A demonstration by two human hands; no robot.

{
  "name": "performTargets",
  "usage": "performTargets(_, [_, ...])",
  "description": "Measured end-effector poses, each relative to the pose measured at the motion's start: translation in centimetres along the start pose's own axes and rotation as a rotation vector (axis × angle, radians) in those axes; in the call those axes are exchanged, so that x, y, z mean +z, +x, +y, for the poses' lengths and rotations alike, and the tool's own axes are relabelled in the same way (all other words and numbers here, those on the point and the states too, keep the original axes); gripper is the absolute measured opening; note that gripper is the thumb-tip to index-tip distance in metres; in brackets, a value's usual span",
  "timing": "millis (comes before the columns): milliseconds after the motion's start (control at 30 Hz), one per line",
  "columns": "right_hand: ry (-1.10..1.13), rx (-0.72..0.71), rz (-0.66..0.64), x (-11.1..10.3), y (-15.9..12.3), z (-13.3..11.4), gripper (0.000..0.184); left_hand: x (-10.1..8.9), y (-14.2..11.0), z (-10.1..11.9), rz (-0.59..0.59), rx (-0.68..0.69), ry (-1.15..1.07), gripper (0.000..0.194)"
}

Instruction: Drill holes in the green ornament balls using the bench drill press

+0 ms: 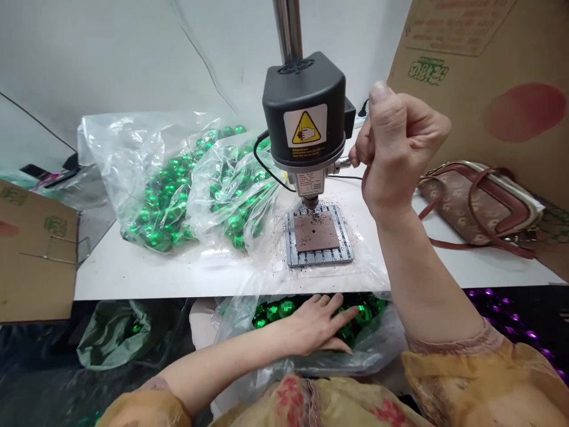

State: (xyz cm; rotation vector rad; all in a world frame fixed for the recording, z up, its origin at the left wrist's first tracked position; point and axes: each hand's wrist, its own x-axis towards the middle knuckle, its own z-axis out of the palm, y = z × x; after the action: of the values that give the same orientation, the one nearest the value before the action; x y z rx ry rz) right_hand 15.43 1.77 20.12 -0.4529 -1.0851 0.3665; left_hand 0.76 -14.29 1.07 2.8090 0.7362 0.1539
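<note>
Head view: lever gripped in the right hand, green balls under the left

By the right hand (395,145), curled into a fist with its thumb uppermost, the metal lever (340,164) of a black drill press (304,112) is held. The left hand (313,325) is laid palm down, fingers spread, on shiny green balls (287,306) in a clear plastic bag (384,341), below and to the left of the right hand; nothing is seen pinched by it.

Beyond the left hand, a brown square pad (317,234) with a dark hole is set on a slotted metal base (320,259), with dark specks scattered about. Further bagged green balls (169,184) are heaped on the white tabletop (155,281), up and to the left of the left hand. To the right of the right hand, a brown handbag (480,204) is placed in front of a cardboard box (466,89).
</note>
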Motion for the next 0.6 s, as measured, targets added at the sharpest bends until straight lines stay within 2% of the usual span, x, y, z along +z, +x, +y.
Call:
performTargets(67, [-0.025, -0.025, -0.006, -0.1, 0.0, 0.2, 0.053, -0.9, 0.3, -1.5, 0.140, -0.031, -0.072, 0.041])
performTargets(133, [-0.067, -0.038, -0.007, -0.2, -0.1, 0.4, 0.053, -2.5, 0.9, -4.4, 0.313, -0.141, -0.175, 0.022])
performTargets(233, [-0.076, -0.040, -0.004, -0.2, -0.2, 0.4, 0.051, -5.1, 2.2, -10.7, 0.537, -0.437, -0.268, 0.022])
performTargets(300, [-0.051, -0.037, 0.001, -0.2, -0.3, 0.4, 0.050, -6.6, 3.1, -15.0, 0.586, -0.613, -0.223, 0.024])
performTargets(400, [-0.019, -0.036, 0.008, -0.1, -0.3, 0.3, 0.049, -8.3, 4.3, -19.9, 0.623, -0.737, -0.117, 0.029])
performTargets(500, [0.002, -0.049, 0.005, -0.1, -0.4, 0.3, 0.049, -9.2, 5.1, -22.7, 0.631, -0.850, -0.097, 0.028])
performTargets(600, [-0.028, -0.047, 0.001, -0.2, -0.4, 0.4, 0.049, -9.5, 5.7, -24.1, 0.616, -0.930, -0.123, 0.022])
